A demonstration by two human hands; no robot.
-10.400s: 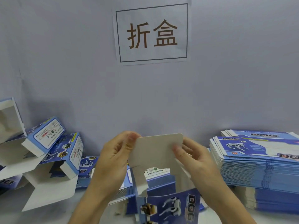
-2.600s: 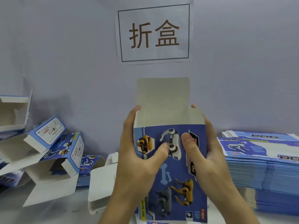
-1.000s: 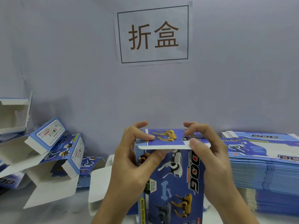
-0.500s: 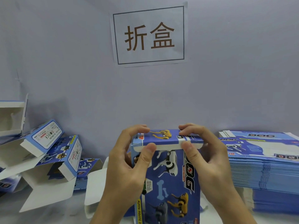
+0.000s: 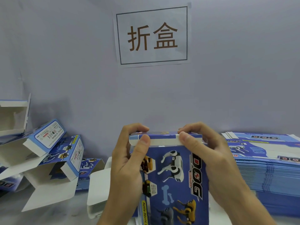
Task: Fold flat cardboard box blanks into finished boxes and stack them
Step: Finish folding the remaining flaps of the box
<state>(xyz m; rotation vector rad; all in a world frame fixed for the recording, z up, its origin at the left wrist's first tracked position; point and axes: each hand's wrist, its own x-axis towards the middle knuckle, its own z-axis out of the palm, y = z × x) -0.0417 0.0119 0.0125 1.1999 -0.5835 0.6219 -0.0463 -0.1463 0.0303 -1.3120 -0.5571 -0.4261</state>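
At six o'clock, left hand (image 5: 128,161) and right hand (image 5: 209,153) pinch the box (image 5: 172,176) top flap (image 5: 160,140); uneven pressure could buckle its tuck.

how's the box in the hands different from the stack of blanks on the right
The box in the hands is opened into a three-dimensional shape and stands upright; the stack of flat blanks lies horizontal on the table. The box is a single piece, gripped at its top flap by the left hand and right hand; the stack is many sheets, untouched. Both carry the same blue robot-dog "DOG" print.
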